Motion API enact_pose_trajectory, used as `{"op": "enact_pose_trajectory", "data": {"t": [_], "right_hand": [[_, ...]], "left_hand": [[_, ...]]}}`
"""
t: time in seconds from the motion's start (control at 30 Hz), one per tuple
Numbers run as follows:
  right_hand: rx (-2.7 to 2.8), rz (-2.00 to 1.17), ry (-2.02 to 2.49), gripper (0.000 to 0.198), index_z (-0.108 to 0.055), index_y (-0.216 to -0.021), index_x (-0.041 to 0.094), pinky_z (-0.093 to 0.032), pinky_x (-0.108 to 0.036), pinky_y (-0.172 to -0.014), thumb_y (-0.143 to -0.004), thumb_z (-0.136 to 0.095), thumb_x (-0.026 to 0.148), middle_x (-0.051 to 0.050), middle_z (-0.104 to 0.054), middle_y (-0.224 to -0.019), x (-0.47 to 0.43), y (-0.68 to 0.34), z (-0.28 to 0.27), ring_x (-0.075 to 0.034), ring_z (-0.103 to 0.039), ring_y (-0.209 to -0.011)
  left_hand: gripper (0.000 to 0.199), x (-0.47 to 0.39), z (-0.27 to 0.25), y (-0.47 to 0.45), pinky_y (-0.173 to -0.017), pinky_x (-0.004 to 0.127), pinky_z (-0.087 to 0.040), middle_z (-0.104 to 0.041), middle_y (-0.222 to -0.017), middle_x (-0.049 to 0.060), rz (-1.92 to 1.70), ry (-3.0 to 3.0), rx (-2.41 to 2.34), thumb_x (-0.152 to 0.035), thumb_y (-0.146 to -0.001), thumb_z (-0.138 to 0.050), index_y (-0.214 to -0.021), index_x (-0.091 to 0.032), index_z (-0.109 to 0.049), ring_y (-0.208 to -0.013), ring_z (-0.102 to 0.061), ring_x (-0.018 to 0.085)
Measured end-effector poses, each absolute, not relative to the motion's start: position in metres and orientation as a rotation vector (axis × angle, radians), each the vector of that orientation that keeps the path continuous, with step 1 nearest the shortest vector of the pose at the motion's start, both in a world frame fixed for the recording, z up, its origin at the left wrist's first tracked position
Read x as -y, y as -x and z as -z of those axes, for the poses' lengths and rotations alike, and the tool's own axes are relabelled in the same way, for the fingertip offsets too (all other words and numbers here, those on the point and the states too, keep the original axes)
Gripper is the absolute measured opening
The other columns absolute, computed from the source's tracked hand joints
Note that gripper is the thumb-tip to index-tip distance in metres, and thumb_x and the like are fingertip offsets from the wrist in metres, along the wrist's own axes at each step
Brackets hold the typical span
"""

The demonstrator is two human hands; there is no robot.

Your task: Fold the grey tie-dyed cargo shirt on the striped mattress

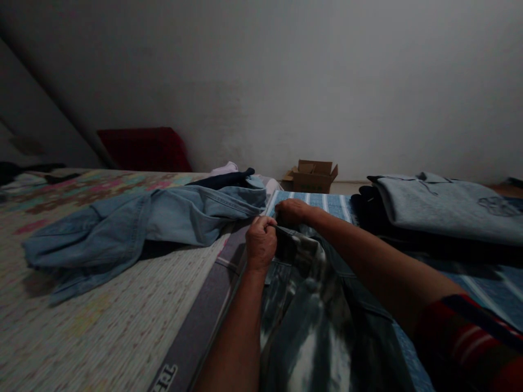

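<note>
In front of me lies a pair of dark trousers (310,321), mottled grey-green with pale streaks, its waist end pointing away from me. My left hand (260,243) is closed in a pinch on the near left corner of the waistband. Just beyond it, my right hand (291,211) is bent over with its fingers closed at the far end of the same waistband; its fingertips are partly hidden. The two hands are close together. The legs run toward me between my forearms and leave the picture at the bottom.
Light blue denim clothing (180,215) lies crumpled on the patterned bed cover (122,321) at left. A folded grey sweatshirt (445,209) rests on dark clothes at right, over a blue striped sheet (339,202). An open cardboard box (312,177) and a red object (145,148) stand by the wall.
</note>
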State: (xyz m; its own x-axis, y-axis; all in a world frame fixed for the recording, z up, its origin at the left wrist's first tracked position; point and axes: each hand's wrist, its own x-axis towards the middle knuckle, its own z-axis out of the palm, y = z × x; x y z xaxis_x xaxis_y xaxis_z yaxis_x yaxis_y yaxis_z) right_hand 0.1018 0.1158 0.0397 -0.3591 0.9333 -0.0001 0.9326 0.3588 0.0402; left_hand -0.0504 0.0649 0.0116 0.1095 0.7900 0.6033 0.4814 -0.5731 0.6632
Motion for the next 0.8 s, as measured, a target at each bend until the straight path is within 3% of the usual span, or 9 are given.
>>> {"op": "enact_pose_trajectory", "data": {"t": [0.33, 0.6, 0.8], "right_hand": [[-2.604, 0.124, -1.706, 0.029, -0.068, -0.107, 0.012, -0.041, -0.018, -0.061, -0.088, -0.047, 0.017, -0.009, -0.072, -0.099, -0.103, -0.103, -0.060, -0.013, -0.064, -0.076], [-2.573, 0.058, -1.710, 0.028, -0.069, -0.104, 0.010, -0.041, -0.022, -0.067, -0.086, -0.048, 0.014, -0.015, -0.071, -0.100, -0.120, -0.100, -0.053, -0.017, -0.065, -0.082], [-2.600, 0.049, -1.746, 0.030, -0.070, -0.106, 0.013, -0.042, -0.022, -0.070, -0.086, -0.048, 0.018, -0.013, -0.070, -0.105, -0.128, -0.106, -0.043, -0.019, -0.065, -0.090]], "left_hand": [[0.020, -0.066, -0.009, 0.050, -0.078, 0.026, -0.048, -0.062, -0.073, 0.000, -1.460, -2.079, -1.236, -0.008, -0.067, -0.043, -0.065, -0.020, -0.059, -0.077, -0.061, 0.016], [0.021, -0.065, -0.009, 0.047, -0.081, 0.027, -0.049, -0.066, -0.077, 0.000, -1.423, -2.078, -1.217, -0.007, -0.070, -0.045, -0.070, -0.020, -0.061, -0.081, -0.064, 0.016], [0.028, -0.066, 0.002, 0.040, -0.088, 0.031, -0.050, -0.069, -0.103, 0.008, -1.274, -1.955, -1.161, -0.011, -0.077, -0.051, -0.103, -0.017, -0.058, -0.099, -0.065, 0.019]]}}
